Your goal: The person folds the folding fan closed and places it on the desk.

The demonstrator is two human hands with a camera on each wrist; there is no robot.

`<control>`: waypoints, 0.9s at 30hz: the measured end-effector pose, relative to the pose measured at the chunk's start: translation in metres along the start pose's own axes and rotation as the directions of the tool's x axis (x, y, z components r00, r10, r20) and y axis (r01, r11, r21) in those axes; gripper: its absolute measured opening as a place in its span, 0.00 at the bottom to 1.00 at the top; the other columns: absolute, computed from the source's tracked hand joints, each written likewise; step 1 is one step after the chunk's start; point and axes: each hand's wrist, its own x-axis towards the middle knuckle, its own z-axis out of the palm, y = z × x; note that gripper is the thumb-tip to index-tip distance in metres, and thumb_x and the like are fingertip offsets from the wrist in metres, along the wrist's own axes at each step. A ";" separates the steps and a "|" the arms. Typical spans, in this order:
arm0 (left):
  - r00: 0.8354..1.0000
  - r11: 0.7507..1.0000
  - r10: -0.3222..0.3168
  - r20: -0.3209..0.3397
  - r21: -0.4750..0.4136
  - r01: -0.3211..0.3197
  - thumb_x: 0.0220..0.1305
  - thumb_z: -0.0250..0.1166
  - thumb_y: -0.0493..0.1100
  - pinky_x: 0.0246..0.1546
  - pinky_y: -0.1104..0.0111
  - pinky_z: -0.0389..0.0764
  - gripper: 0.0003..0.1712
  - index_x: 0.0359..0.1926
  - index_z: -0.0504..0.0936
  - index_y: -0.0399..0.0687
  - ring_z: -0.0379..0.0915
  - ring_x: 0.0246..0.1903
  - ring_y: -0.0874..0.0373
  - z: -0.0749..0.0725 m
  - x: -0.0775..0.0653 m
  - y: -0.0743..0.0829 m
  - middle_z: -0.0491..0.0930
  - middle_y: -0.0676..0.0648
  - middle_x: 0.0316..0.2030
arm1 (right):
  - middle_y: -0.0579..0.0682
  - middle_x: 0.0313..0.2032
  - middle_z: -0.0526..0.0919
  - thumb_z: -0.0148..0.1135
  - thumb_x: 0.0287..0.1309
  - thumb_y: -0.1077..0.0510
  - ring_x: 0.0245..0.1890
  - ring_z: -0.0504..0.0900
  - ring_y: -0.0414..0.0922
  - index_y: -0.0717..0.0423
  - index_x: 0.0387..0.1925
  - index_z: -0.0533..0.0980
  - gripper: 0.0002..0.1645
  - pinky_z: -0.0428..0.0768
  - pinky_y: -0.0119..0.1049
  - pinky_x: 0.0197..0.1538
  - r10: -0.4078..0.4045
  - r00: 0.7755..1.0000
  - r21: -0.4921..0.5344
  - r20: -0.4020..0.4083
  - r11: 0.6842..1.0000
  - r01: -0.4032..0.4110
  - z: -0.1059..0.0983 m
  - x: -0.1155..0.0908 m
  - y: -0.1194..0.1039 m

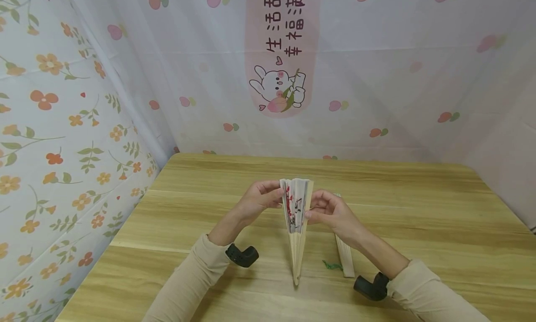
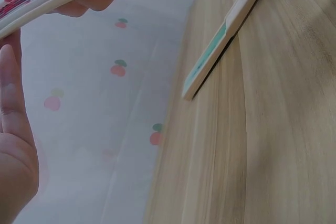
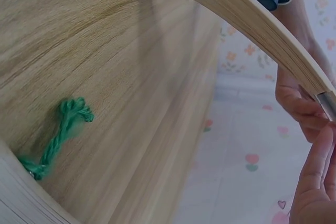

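Observation:
A partly spread folding fan [image 1: 296, 215], white with red blossoms and pale wooden ribs, is held up between both hands, its narrow pivot end pointing down. My left hand [image 1: 258, 200] pinches the fan's left edge near the top. On the opposite edge, my right hand [image 1: 337, 216] grips the outer rib between thumb and fingers. A second folding fan [image 1: 345, 259] lies folded on the table beneath the right hand, which hides part of it. Its green cord [image 3: 58, 137] shows in the right wrist view, and a strip of green leaf [image 2: 207, 51] in the left wrist view.
The wood-grain table [image 1: 188, 187] reaches back to a white curtain [image 1: 188, 70] printed with fruit and a rabbit. A floral curtain [image 1: 63, 164] hangs along the left side. Black wrist-camera mounts [image 1: 243, 256] sit at both cuffs.

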 end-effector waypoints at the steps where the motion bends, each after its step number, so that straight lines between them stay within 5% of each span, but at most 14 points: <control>1: 1.000 1.000 0.003 0.004 -0.003 -0.003 0.49 0.64 0.52 0.32 0.71 0.76 0.39 0.49 0.67 0.20 0.74 0.27 0.64 0.000 0.000 0.000 0.79 0.55 0.30 | 0.48 0.36 0.76 0.58 0.53 0.66 0.36 0.79 0.43 0.58 0.42 0.67 0.14 0.77 0.44 0.41 -0.004 1.000 0.005 0.009 1.000 0.004 0.000 0.000 0.000; 12: 1.000 1.000 0.013 0.020 -0.015 -0.013 0.48 0.65 0.52 0.31 0.73 0.76 0.39 0.49 0.67 0.21 0.74 0.28 0.64 0.002 0.000 0.001 0.79 0.55 0.29 | 0.49 0.37 0.77 0.58 0.54 0.66 0.36 0.78 0.43 0.64 0.49 0.65 0.21 0.78 0.39 0.40 -0.006 0.999 0.029 0.049 1.000 0.005 0.002 0.002 0.001; 20: 0.999 1.000 0.010 0.035 0.002 -0.010 0.58 0.60 0.42 0.31 0.72 0.76 0.24 0.48 0.70 0.23 0.75 0.28 0.63 0.002 0.000 0.000 0.79 0.54 0.29 | 0.51 0.37 0.77 0.60 0.53 0.63 0.37 0.78 0.43 0.73 0.51 0.65 0.26 0.77 0.38 0.41 0.068 0.997 -0.019 0.042 0.998 -0.068 0.002 0.000 -0.003; 27: 0.999 1.000 0.012 0.041 0.001 -0.012 0.52 0.64 0.49 0.31 0.73 0.76 0.34 0.49 0.68 0.22 0.75 0.28 0.63 0.001 0.000 -0.003 0.79 0.55 0.29 | 0.51 0.38 0.77 0.59 0.54 0.62 0.38 0.78 0.43 0.72 0.52 0.65 0.26 0.76 0.42 0.43 0.068 0.996 -0.032 0.055 0.997 -0.066 0.002 -0.001 -0.002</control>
